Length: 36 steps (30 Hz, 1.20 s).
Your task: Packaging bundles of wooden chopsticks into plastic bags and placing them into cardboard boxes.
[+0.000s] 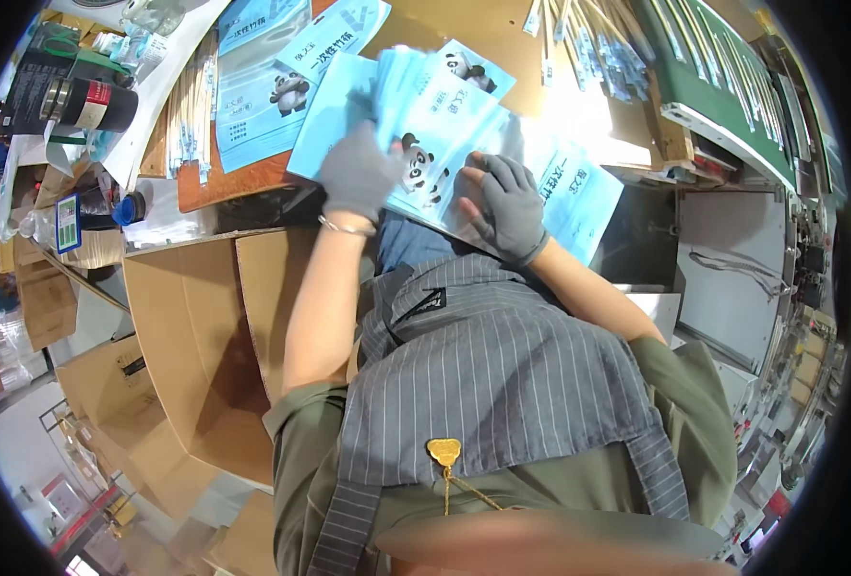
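Observation:
Light blue plastic packaging bags (pixel 435 106) with a panda print lie fanned in a loose stack at the table's front edge. My left hand (pixel 360 173), in a grey fingertip-less glove, is at the left side of the stack; its fingers are blurred and partly hidden, so their grip does not show. On the right part of the stack rests my right hand (pixel 510 206), gloved the same way, its bare fingertips bent and apart over the bags. More blue bags (pixel 262 106) lie flat to the left.
Bundles of wrapped chopsticks (pixel 191 115) lie at the left, others (pixel 588 48) at the far right. A green board (pixel 723 72) holds more sticks. Below the table's left edge stands an open cardboard box (pixel 190 326). A dark thermos (pixel 89 104) is at far left.

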Motion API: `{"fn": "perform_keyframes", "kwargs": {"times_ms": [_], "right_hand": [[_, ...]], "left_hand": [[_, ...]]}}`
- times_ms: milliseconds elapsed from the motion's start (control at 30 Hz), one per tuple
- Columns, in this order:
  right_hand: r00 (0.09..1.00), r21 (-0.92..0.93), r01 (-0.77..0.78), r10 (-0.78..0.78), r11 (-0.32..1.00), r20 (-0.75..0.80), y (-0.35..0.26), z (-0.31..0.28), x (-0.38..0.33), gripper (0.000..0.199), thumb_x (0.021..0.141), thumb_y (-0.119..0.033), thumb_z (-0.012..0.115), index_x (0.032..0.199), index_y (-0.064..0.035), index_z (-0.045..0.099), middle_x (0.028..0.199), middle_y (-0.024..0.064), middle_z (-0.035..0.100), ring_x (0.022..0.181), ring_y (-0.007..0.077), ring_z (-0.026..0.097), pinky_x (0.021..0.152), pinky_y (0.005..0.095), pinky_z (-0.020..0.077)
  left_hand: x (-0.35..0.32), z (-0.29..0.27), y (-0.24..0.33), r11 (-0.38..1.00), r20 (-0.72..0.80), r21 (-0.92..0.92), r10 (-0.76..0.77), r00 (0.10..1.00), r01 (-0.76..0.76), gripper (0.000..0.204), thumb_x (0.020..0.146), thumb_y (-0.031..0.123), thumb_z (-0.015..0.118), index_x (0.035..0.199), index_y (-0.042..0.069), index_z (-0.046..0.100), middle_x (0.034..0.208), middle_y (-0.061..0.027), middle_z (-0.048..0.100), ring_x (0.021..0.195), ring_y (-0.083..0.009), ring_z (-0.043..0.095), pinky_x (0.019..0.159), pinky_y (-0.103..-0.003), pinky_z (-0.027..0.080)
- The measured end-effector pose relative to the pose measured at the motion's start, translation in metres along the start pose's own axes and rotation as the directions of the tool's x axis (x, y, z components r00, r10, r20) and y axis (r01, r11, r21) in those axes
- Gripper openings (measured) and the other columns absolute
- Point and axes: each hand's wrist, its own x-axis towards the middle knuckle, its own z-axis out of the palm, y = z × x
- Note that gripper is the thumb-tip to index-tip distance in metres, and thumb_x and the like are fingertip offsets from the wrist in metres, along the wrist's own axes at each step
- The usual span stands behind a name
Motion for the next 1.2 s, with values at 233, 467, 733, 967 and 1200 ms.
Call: {"fn": "perform_keyframes", "kwargs": {"times_ms": [233,467,733,967,1200], "right_hand": [[0.673,0.735,-0.673,0.48,0.08,0.563,-0.016,-0.017,0.042,0.029,0.083,-0.026,0.065,0.091,0.0014,0.063,0.078,0.0046,0.062,0.078,0.0108,0.059,0.071,0.0234,0.0458],[0.653,0.813,-0.549,0.509,-0.191,0.561,0.015,-0.016,0.013,0.032,0.08,-0.018,0.066,0.105,0.0019,0.059,0.092,0.0068,0.063,0.081,0.0147,0.06,0.073,0.0273,0.0482],[0.633,0.864,-0.489,0.635,-0.116,0.443,0.038,-0.137,-0.016,0.058,0.072,-0.017,0.065,0.124,0.0031,0.048,0.107,0.0144,0.061,0.094,0.0234,0.062,0.087,0.0336,0.0498],[0.575,0.854,-0.518,0.758,0.046,0.308,0.016,-0.26,-0.006,0.045,0.075,-0.015,0.066,0.112,0.0079,0.053,0.091,0.0179,0.065,0.074,0.0235,0.066,0.07,0.0303,0.0566],[0.512,0.889,-0.403,0.859,0.217,0.023,0.003,-0.302,-0.027,0.032,0.076,-0.009,0.063,0.104,0.007,0.061,0.093,0.0161,0.066,0.081,0.0215,0.065,0.077,0.0294,0.0532]], "left_hand": [[-0.085,0.013,0.069,0.912,-0.042,0.072,0.407,0.912,-0.404,0.034,0.07,0.027,0.067,0.091,0.002,0.058,0.084,-0.0146,0.059,0.073,-0.0304,0.058,0.069,-0.041,0.046],[-0.003,0.017,-0.062,0.968,-0.354,0.105,0.25,0.901,-0.227,0.076,0.073,0.047,0.068,0.127,0.0,0.043,0.125,-0.0217,0.048,0.114,-0.0371,0.047,0.093,-0.047,0.038],[-0.003,0.047,-0.085,0.906,-0.331,0.352,0.356,0.874,-0.235,0.064,0.086,0.053,0.051,0.136,0.013,0.042,0.135,-0.0244,0.04,0.123,-0.0406,0.037,0.1,-0.051,0.028],[-0.002,0.051,-0.077,0.875,-0.315,0.438,0.364,0.877,-0.205,0.053,0.089,0.041,0.052,0.136,0.019,0.044,0.135,-0.0205,0.043,0.124,-0.0375,0.039,0.1,-0.049,0.03],[-0.004,0.045,-0.067,0.936,-0.405,0.147,0.352,0.844,-0.32,0.048,0.082,0.024,0.061,0.127,0.012,0.052,0.121,-0.0162,0.056,0.108,-0.0332,0.054,0.091,-0.04,0.042]]}}
